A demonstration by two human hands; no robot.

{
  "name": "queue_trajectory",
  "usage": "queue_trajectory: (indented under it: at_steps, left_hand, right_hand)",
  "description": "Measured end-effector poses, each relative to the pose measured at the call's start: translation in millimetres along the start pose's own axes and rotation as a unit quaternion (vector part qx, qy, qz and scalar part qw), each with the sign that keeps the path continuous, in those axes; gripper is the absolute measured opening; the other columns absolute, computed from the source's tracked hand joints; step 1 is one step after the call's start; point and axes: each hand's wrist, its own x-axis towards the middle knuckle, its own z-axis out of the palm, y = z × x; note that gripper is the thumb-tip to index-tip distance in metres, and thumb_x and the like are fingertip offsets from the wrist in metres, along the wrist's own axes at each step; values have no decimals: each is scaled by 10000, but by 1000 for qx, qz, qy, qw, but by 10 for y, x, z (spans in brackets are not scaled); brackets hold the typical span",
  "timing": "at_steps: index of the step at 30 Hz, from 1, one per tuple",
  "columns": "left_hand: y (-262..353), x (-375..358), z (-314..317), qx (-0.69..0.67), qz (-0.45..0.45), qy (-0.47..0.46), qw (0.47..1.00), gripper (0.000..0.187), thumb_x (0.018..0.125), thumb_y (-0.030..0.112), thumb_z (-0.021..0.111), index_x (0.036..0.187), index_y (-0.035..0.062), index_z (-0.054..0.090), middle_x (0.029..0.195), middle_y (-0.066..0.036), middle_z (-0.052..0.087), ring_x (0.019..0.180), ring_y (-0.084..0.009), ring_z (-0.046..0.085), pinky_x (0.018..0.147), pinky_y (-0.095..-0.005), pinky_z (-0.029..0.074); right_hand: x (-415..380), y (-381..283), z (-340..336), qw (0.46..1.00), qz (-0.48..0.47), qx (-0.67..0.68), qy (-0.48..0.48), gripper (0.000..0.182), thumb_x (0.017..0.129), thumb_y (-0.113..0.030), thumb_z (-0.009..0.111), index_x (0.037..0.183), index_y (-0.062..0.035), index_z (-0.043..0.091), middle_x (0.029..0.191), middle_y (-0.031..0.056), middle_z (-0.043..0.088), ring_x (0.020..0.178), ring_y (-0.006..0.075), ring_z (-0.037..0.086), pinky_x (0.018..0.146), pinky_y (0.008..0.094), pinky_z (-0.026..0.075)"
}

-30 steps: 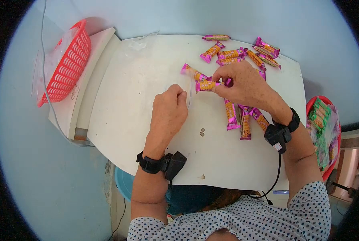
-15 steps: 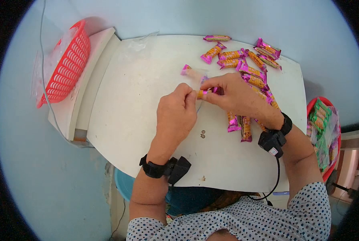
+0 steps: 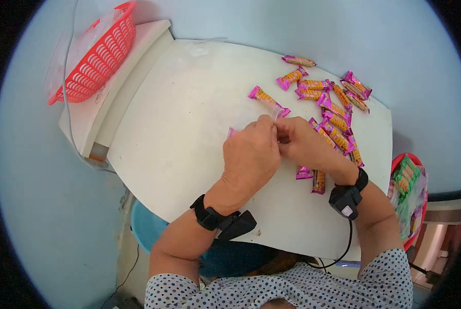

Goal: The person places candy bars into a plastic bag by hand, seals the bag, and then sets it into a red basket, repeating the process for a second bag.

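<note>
My left hand [image 3: 252,157] and my right hand [image 3: 313,147] meet near the middle of the white table [image 3: 158,134]. The fingers of both are pinched on a small piece of clear plastic [image 3: 276,114] that sticks up between them. A pink packet end [image 3: 232,132] shows beside my left hand; the rest of it is hidden. Just beyond the fingers lies one pink and orange snack packet [image 3: 267,99]. Several more such packets [image 3: 336,121] are heaped to the right of my right hand, some partly behind it.
A red basket [image 3: 99,56] holding clear plastic stands on a white ledge [image 3: 138,67] at the upper left. A red container [image 3: 418,226] with green and pink packets is at the right. Below the table's left edge is a blue basin [image 3: 145,226].
Both hands have come together, my left hand moving right. The orange packet piece between them is no longer visible, and a pink packet end now shows left of them. The whole view has shifted.
</note>
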Motion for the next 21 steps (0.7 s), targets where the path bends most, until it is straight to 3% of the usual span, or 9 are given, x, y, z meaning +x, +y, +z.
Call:
queue_trajectory:
  at_steps: [8,11,14,17,21]
  left_hand:
    - [-33,29,-66,3,-14,-41,999,112,917,137,565,893,28,565,725,-185,651,675,-385,649,616,-492,500]
    - [-39,46,-92,-10,-23,-31,999,124,915,130,570,862,18,568,705,-202,640,667,-399,642,603,-495,488]
    - [-29,48,-100,-15,-26,-28,999,127,910,124,576,845,15,572,688,-215,630,662,-413,634,596,-500,480]
    - [-38,47,-80,2,-27,-36,999,153,902,154,606,833,22,570,677,-205,630,659,-410,637,593,-499,479]
    - [51,41,-152,27,-37,-89,995,218,875,227,672,826,45,563,675,-172,638,656,-390,646,583,-490,476]
  right_hand:
    - [-34,-281,-207,995,37,-83,30,161,827,-100,675,951,-3,702,779,148,692,689,190,647,655,337,513]
    - [-15,-250,-358,989,17,-67,133,183,838,-110,668,978,1,709,771,134,695,661,214,648,648,336,524]
    - [17,-194,-418,956,14,-196,216,213,842,-147,688,975,18,705,880,147,700,750,258,670,697,373,537]
    - [66,147,-367,924,-62,-313,211,264,844,-219,707,977,9,705,980,163,672,860,302,661,747,430,529]
    - [97,132,-322,917,-45,-351,186,283,820,-199,724,1011,8,700,938,148,658,793,257,621,692,373,493]
